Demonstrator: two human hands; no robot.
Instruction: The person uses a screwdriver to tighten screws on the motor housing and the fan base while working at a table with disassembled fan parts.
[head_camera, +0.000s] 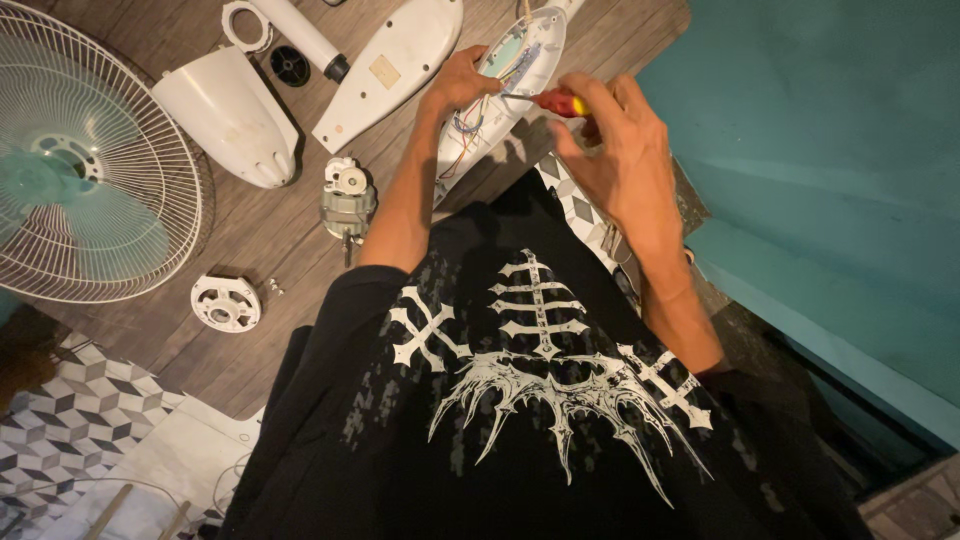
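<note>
My left hand (458, 82) grips the edge of an open white fan control housing (540, 45) lying on the wooden floor, with coloured wires (470, 125) showing inside it. My right hand (615, 140) is closed around a screwdriver with a red and yellow handle (562, 102), its tip pointing into the housing. My black printed shirt fills the lower middle of the view.
A fan grille with teal blades (80, 160) lies at left. White housing covers (235, 115) (395, 60), a white tube (300, 35), a small motor (347, 205), a round white mount (226, 303) and tiny screws (272, 286) are scattered on the floor. A teal wall (830, 150) stands at right.
</note>
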